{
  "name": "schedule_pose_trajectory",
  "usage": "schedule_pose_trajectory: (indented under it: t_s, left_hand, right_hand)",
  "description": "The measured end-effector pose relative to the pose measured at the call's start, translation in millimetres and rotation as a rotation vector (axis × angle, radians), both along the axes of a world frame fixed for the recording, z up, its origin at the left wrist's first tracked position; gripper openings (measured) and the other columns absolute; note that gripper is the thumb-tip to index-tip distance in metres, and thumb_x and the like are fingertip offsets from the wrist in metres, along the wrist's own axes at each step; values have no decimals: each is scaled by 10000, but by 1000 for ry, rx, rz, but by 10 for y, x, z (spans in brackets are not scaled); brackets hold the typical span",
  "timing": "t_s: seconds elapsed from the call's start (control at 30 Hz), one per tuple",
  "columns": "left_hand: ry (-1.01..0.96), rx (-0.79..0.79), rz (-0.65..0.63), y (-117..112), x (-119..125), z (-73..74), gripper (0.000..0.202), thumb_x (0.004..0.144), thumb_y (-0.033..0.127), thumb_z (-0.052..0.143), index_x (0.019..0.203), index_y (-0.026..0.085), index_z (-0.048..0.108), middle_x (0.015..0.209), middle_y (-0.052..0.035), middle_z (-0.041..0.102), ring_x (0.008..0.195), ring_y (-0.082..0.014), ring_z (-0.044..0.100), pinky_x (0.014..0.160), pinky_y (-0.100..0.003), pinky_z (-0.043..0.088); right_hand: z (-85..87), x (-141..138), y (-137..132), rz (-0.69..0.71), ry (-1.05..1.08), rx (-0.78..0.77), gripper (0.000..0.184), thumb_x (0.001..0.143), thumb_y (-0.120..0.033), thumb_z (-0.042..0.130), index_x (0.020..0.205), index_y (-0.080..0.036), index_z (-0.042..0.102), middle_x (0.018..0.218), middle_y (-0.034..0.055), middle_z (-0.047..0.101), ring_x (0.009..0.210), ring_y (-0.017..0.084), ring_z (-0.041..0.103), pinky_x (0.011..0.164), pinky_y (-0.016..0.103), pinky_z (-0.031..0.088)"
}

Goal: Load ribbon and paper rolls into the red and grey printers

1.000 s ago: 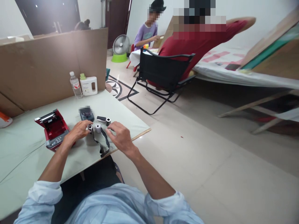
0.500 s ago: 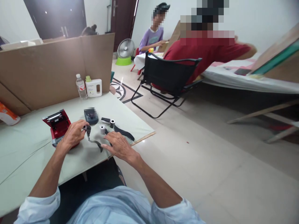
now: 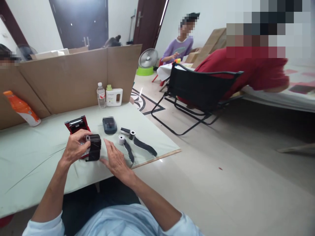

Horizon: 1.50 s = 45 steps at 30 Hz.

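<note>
While the left hand [image 3: 76, 146] pinches one paper roll [image 3: 88, 138] between thumb and fingers, a broad black strip [image 3: 94, 148] hangs from it in front of the red printer [image 3: 78, 124]. I count three rolls altogether: the pinched one, plus two on the table [image 3: 52, 132], a white roll [image 3: 121, 140] and a dark-wrapped roll [image 3: 132, 134] near each other, each trailing one dark strip toward the table's edge. The right hand [image 3: 115, 159] is held beside the black strip with its fingers stretched out, gripping nothing I can make out; whether the thumb touches the strip, I cannot tell.

That one printer stands with its lid up, but the left hand and strip hide its bay, so I cannot say what is inside. One small dark device [image 3: 110, 126] sits behind the rolls.

Farther back I see three bottles by the cardboard panel [image 3: 73, 77]: a clear water bottle [image 3: 101, 95], a white jug [image 3: 114, 96] with a green cap, and an orange bottle [image 3: 22, 108]. The jug's opaque walls conceal its contents.
</note>
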<state>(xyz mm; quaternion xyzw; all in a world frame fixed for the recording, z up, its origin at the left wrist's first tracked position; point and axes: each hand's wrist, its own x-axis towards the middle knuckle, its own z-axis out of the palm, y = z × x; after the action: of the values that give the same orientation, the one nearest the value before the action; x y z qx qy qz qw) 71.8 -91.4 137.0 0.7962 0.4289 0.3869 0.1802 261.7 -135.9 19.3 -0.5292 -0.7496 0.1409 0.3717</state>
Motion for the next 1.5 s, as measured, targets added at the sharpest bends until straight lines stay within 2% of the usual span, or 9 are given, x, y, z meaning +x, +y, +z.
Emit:
schedule_pose_trajectory:
  t_s: [0.13,0.23,0.33,0.47,0.6,0.77,1.0,1.2,1.5]
  left_hand:
    - [-51,-61,-4,-156,-80,-127,238,817,179,621,1009,185,763,1069,-85,762,926,-188,722,740,-267,598]
    - [-56,-85,15,-242,-172,-232,242,824,180,620,1018,189,765,1077,-84,755,843,-165,706,660,-246,581]
    - [-39,-67,23,-291,-284,-310,261,819,158,617,1027,194,770,1072,-87,758,847,-169,704,648,-247,576]
    - [-41,-21,51,-263,-427,-347,238,843,169,616,1022,204,769,1062,-83,765,956,-198,727,735,-278,613]
    - [-55,64,124,-93,-533,-316,227,846,187,606,1010,197,763,1058,-76,763,1009,-204,726,811,-303,625]
    - [-18,150,188,223,-628,-345,250,823,176,588,993,187,770,1049,-73,778,981,-202,732,920,-340,603]
    - [157,54,304,476,-729,-548,285,752,143,613,957,213,799,1050,-62,801,1065,-237,707,1050,-402,555]
    - [261,-94,459,511,-665,-549,350,738,182,641,1028,211,836,1113,-93,769,1134,-281,678,1068,-408,534]
    - [275,-186,338,499,-807,-576,393,801,324,633,1136,231,816,1261,-99,730,1202,-291,667,1047,-410,539]
  right_hand:
    - [-40,-149,54,21,173,206,759,882,-141,629,1591,-220,371,1480,191,555,1328,309,615,1039,461,595]
    - [-45,-139,-1,114,223,312,591,948,-169,579,1529,-225,484,1470,180,568,1225,270,675,991,416,618]
    - [-38,-105,-48,249,215,333,454,989,-165,556,1432,-255,605,1427,149,616,1144,235,715,961,389,626]
    - [15,-162,-1,339,228,331,356,1022,-143,501,1286,-267,704,1294,110,704,1197,215,705,961,370,626]
    - [150,-294,186,356,279,362,345,1029,-138,470,1231,-246,729,1254,111,726,1194,202,703,998,368,614]
    - [292,-398,492,327,267,306,369,993,-105,476,1198,-247,748,1224,94,742,1160,204,708,1010,380,603]
    - [289,-423,669,330,189,272,362,950,-58,480,1122,-203,763,1113,96,767,1065,201,714,958,333,588]
    - [264,-417,745,369,203,345,330,879,-40,556,1091,-203,749,1052,96,768,1018,236,705,913,366,581]
    - [217,-408,769,358,98,335,329,844,-34,590,1066,-224,742,1051,81,762,1009,245,687,898,365,563]
